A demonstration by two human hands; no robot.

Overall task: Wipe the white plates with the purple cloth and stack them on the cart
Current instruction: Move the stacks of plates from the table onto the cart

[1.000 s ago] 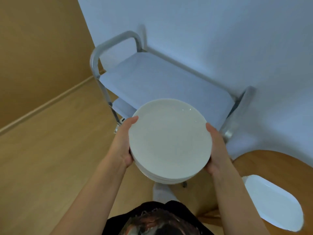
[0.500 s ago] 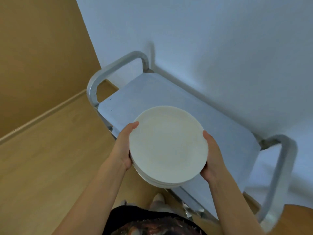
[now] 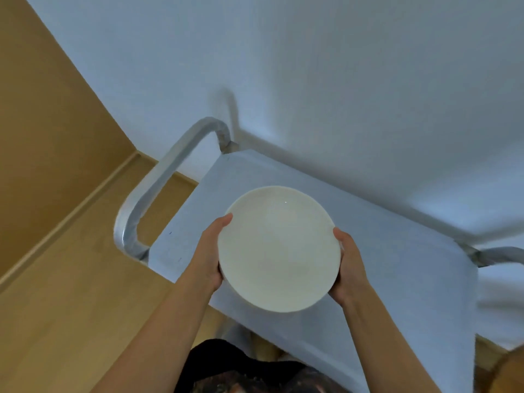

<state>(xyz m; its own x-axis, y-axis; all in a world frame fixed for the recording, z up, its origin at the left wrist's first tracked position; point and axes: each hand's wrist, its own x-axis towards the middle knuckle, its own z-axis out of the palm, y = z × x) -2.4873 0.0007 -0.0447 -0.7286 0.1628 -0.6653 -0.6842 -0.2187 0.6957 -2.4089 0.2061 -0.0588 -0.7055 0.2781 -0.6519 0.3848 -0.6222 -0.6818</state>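
At the far left a tan wall [image 3: 42, 114] met a wooden floor [image 3: 65, 293] along a pale skirting strip; next came the cart [image 3: 397, 279], standing against a white wall [image 3: 340, 80], its grey tubular handle [image 3: 158, 188] curving over the left end and its flat pale top running away to the right, where part of a second handle [image 3: 499, 253] showed at the frame's edge.

The left hand [image 3: 211, 251] gripped the left rim of the white plates [image 3: 279, 248], thumb lying along the upper edge and fingers hidden beneath; the plates sat level, held over the middle of the cart's top, nearer its front edge; whether they touched the surface could not be told, and only the top plate showed plainly, with a sliver of a lower rim at the right.

The right hand [image 3: 350, 268] grasped the opposite rim in the same fashion, thumb on the edge, fingers tucked under and out of sight; both forearms reached up from the bottom of the view, above a dark patterned garment [image 3: 249, 375]; at the lower right corner a bit of brown wood [image 3: 510, 370] showed beside the cart.
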